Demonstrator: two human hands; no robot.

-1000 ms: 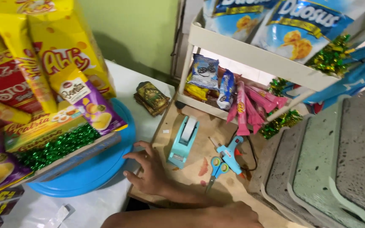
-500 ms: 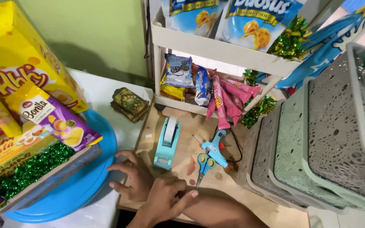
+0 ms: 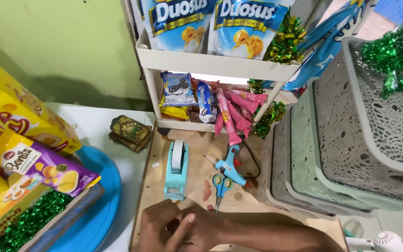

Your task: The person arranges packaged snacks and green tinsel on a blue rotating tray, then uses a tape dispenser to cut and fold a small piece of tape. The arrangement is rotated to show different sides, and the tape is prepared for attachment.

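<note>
**A:** Where were the hands when you looked?

**B:** I saw the left hand [image 3: 157, 228] and the right hand [image 3: 199, 229] pressed together at the bottom edge of the wooden board [image 3: 194, 175], fingers folded over one another. Whether they pinched anything between them I could not tell; the fingers hid it.

**A:** What lay nearest that clasp?

**B:** Just beyond the knuckles stood a light teal tape dispenser [image 3: 177, 170] with a white roll, its cutting end pointing back at the hands. Just beside it, to the right of the clasp, lay blue-handled scissors [image 3: 220, 186], blades pointing toward the right hand and nearly touching it. Past the scissors lay a blue glue gun [image 3: 229, 163], tilted, with a black cord.

**A:** And farther out?

**B:** Well beyond, I noted a white shelf cart [image 3: 211, 63] holding snack packets. To the right of the grip, stacked grey and green lattice baskets [image 3: 350, 140]. To the left, a blue tray [image 3: 101, 205] bearing snack bags and green tinsel [image 3: 24, 221].
</note>
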